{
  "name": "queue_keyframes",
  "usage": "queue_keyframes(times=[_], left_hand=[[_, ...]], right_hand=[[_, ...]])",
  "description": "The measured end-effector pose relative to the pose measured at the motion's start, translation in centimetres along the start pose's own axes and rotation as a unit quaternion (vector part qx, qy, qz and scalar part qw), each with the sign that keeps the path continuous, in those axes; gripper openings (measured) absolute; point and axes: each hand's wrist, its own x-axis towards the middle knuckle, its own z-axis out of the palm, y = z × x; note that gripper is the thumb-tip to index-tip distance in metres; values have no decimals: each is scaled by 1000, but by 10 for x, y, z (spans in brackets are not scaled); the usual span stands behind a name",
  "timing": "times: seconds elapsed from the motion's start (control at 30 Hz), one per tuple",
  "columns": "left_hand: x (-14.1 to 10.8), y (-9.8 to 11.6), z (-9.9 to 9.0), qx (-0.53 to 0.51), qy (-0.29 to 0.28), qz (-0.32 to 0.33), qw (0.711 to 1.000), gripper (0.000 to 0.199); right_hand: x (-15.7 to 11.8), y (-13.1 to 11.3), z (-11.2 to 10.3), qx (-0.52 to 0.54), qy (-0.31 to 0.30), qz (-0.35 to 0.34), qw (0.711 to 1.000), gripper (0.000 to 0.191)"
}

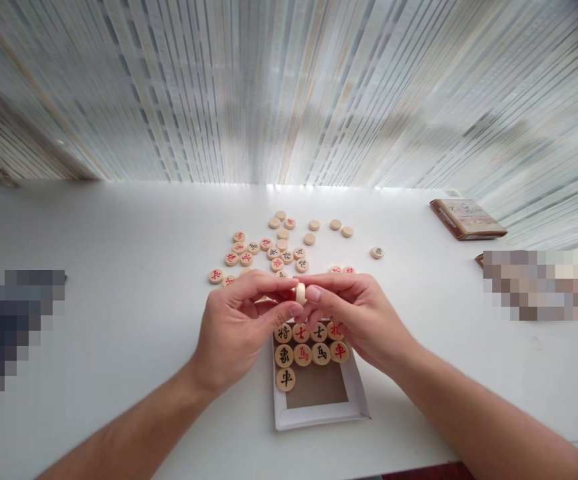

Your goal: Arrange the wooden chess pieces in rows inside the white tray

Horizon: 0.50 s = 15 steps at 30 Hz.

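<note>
A Chinese chess piece (301, 293) stands on edge between the fingertips of my left hand (249, 307) and my right hand (353, 307). Both hands pinch it above a shallow white box (319, 417). Inside the box, round pieces with red and black characters lie in rows, and one black piece (285, 379) begins the lowest row at the left. My right fingers cover part of the top row. Beyond my hands many loose pieces (246, 258) are scattered, some face up and some blank side up; my hands hide a few of them.
The white table (143, 227) reaches back to a striped curtain (269, 100). A brown printed box (469, 218) lies at the back right, with a blurred-out item (533, 283) nearer. Another blurred-out dark object (13, 333) is at the left. One loose piece (377, 253) sits apart on the right.
</note>
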Motion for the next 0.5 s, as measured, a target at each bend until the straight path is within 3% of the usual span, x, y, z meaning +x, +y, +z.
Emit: queue_keyframes(times=[0.2, 0.37, 0.5], left_hand=[[-5, -2, 2, 10, -3, -12, 1000, 22], [-3, 2, 1, -39, -28, -52, 997, 16], [-1, 2, -1, -46, -18, -94, 994, 11]], right_hand=[[-3, 1, 5, -76, 51, -99, 991, 34], [-5, 0, 5, -291, 104, -267, 913, 16], [-4, 1, 0, -338, 84, -331, 877, 21]])
